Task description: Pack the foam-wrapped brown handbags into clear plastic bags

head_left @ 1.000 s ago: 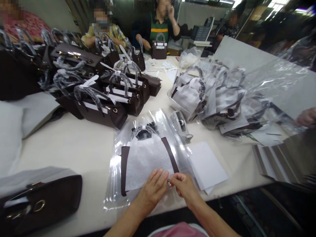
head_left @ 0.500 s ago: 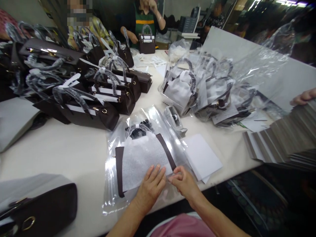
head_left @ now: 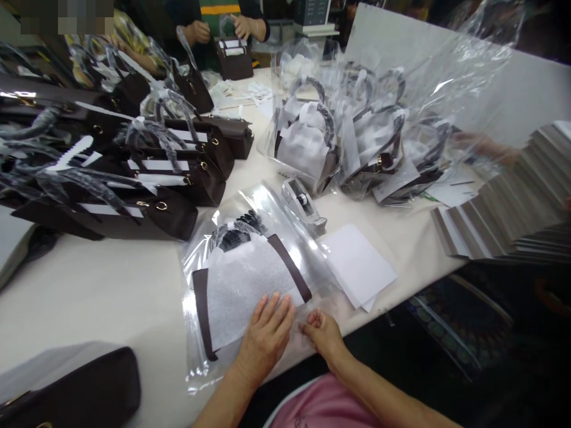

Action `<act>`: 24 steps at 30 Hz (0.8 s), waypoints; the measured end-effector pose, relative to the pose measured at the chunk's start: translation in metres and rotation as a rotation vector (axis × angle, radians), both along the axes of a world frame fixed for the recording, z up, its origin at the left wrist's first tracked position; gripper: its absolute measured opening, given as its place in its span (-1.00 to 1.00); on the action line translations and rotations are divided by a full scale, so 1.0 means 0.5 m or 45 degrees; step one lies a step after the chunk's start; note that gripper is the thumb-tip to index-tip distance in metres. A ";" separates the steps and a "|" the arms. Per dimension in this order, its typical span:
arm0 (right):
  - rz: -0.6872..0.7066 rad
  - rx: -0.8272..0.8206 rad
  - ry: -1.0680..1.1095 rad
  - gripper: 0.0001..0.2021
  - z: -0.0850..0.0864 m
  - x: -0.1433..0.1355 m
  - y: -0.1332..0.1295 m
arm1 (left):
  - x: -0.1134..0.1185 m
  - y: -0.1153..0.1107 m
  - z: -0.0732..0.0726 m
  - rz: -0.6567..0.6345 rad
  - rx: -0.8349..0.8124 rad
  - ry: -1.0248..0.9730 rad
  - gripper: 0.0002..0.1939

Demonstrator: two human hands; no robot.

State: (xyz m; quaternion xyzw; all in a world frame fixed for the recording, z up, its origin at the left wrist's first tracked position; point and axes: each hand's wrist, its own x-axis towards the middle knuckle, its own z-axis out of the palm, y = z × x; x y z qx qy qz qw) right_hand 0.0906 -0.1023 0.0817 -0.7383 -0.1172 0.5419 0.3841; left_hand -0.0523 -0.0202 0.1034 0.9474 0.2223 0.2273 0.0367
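Note:
A dark brown handbag (head_left: 203,309) lies flat in front of me inside a clear plastic bag (head_left: 285,220). White tissue (head_left: 236,279) covers most of its face, and its wrapped handles (head_left: 232,233) point away from me. My left hand (head_left: 267,336) rests flat on the lower right of the covered handbag, fingers stretched out. Just to its right, my right hand (head_left: 322,333) has its fingers curled in a pinch at the near edge of the plastic; the pinched bit is hardly visible. Beyond the bag's right side sits a tape dispenser (head_left: 304,205), and white sheets (head_left: 359,264) lie beside it.
Rows of brown handbags (head_left: 169,214) stand at the left. Bagged handbags (head_left: 307,142) stand at the back right, before a grey board (head_left: 401,47). Grey card pieces (head_left: 504,202) are stacked at the right. Another handbag (head_left: 98,386) lies near left. Across the table, a co-worker's hands (head_left: 243,27) touch a handbag.
The view has shifted, moving most things left. My right hand has drawn slightly toward me, away from the handbag's corner. Across the table, a co-worker's raised hand has come down to a handbag.

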 end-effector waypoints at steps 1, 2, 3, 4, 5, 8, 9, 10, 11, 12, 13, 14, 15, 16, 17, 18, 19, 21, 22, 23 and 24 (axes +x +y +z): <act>0.014 0.043 -0.050 -0.74 0.002 0.004 -0.008 | 0.001 0.000 0.003 0.001 -0.012 0.009 -0.65; 0.052 0.096 -0.119 -0.74 0.008 0.009 -0.014 | 0.001 0.000 0.005 -0.003 -0.018 0.018 -0.65; 0.112 0.154 -0.209 -0.74 0.015 0.014 -0.016 | 0.002 0.001 0.008 -0.009 -0.022 0.026 -0.65; 0.193 0.215 -0.319 -0.73 0.022 0.018 -0.015 | 0.003 0.002 0.011 -0.015 -0.023 0.034 -0.64; 0.286 0.274 -0.446 -0.71 0.025 0.022 -0.011 | 0.004 0.002 0.014 -0.022 -0.019 0.038 -0.65; 0.519 0.398 -0.836 -0.69 0.006 0.028 0.008 | 0.008 0.006 0.020 -0.029 -0.001 0.035 -0.64; 0.559 0.428 -0.940 -0.71 -0.007 0.031 0.012 | 0.008 0.006 0.021 -0.029 0.003 0.038 -0.64; 0.589 0.451 -1.020 -0.73 -0.020 0.034 0.012 | 0.008 0.007 0.022 -0.031 0.009 0.041 -0.64; 0.607 0.466 -1.070 -0.75 -0.030 0.038 0.010 | 0.007 0.006 0.022 -0.031 0.013 0.049 -0.63; 0.621 0.484 -1.098 -0.77 -0.034 0.044 0.007 | 0.006 0.005 0.022 -0.030 0.014 0.062 -0.63; 0.627 0.513 -1.118 -0.79 -0.030 0.051 0.004 | 0.004 0.003 0.022 -0.028 0.015 0.073 -0.63; 0.610 0.562 -1.142 -0.81 -0.017 0.058 0.004 | 0.002 0.001 0.021 -0.023 0.017 0.077 -0.63; 0.569 0.639 -1.169 -0.84 0.004 0.063 0.008 | 0.000 -0.002 0.019 -0.018 0.022 0.078 -0.63; 0.511 0.740 -1.189 -0.87 0.031 0.067 0.019 | -0.001 -0.005 0.016 -0.010 0.027 0.077 -0.63; 0.468 0.851 -1.169 -0.87 0.062 0.066 0.036 | -0.001 -0.008 0.011 -0.003 0.031 0.070 -0.63; 0.474 0.962 -1.090 -0.84 0.093 0.059 0.059 | -0.001 -0.010 0.006 0.008 0.033 0.053 -0.64; 0.548 1.054 -0.951 -0.78 0.122 0.048 0.086 | 0.001 -0.011 0.002 0.017 0.036 0.032 -0.65; 0.877 1.157 -0.589 -0.70 0.164 0.012 0.141 | 0.004 -0.013 -0.004 0.043 0.017 -0.010 -0.69; 1.039 1.164 -0.443 -0.68 0.174 -0.009 0.165 | 0.005 -0.016 -0.003 0.065 0.006 -0.029 -0.72; 1.157 1.150 -0.350 -0.67 0.176 -0.029 0.184 | 0.003 -0.020 0.001 0.082 -0.005 -0.040 -0.74; 1.221 1.128 -0.310 -0.66 0.171 -0.045 0.197 | -0.001 -0.027 0.008 0.095 -0.019 -0.049 -0.75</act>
